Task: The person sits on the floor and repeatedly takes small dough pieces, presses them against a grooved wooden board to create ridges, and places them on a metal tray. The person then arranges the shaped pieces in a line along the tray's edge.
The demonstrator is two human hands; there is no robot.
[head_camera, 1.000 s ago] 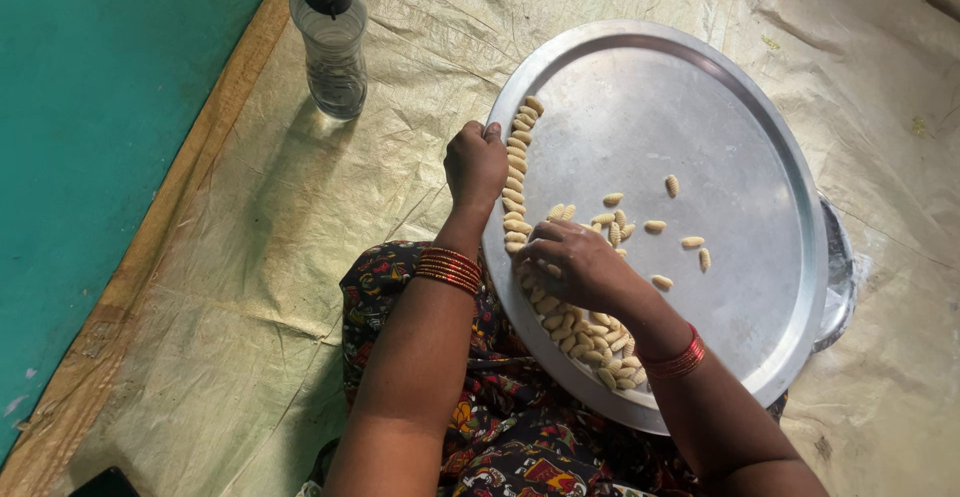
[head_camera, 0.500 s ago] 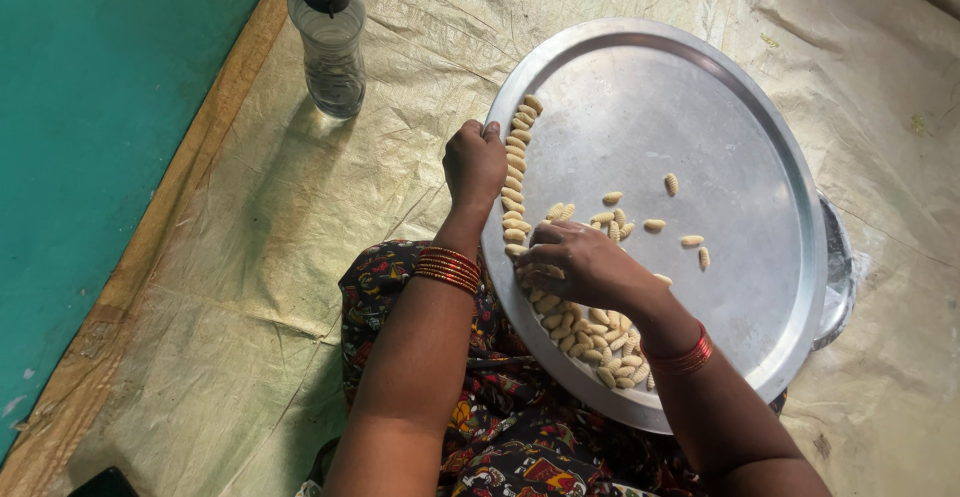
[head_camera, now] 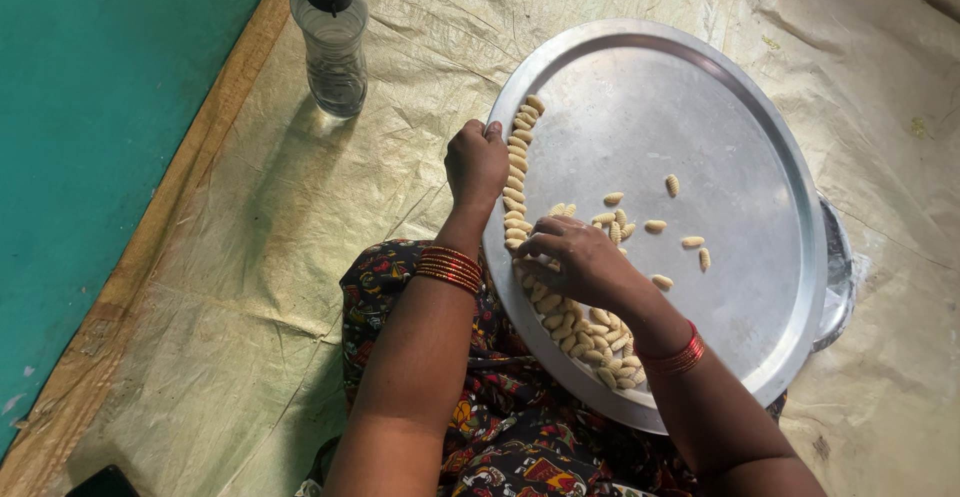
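- Our left hand (head_camera: pixel 477 162) has its grip clamped on the rim of the large round silver metal tray (head_camera: pixel 740 117) at about nine o'clock, thumb over the edge.
- Our right hand (head_camera: pixel 580 257) rests over the tray's lower left; its fingers are curled together above the small pale ridged dough pieces (head_camera: pixel 590 337), but we cannot tell whether one is pinched beneath.
- The pieces run in a band along the tray's rim from ten o'clock round to six, with a few loose ones near the centre.
- We judge them light, soft and easily squashed, best taken singly by the ends with fingertips.
- The tray looks stiff, thin and slippery; it leans on our lap, so the rim is the place to hold it.
- A clear plastic bottle with a black cap (head_camera: pixel 332 42) stands on the pale woven mat (head_camera: pixel 250 257), at ten o'clock from the tray.
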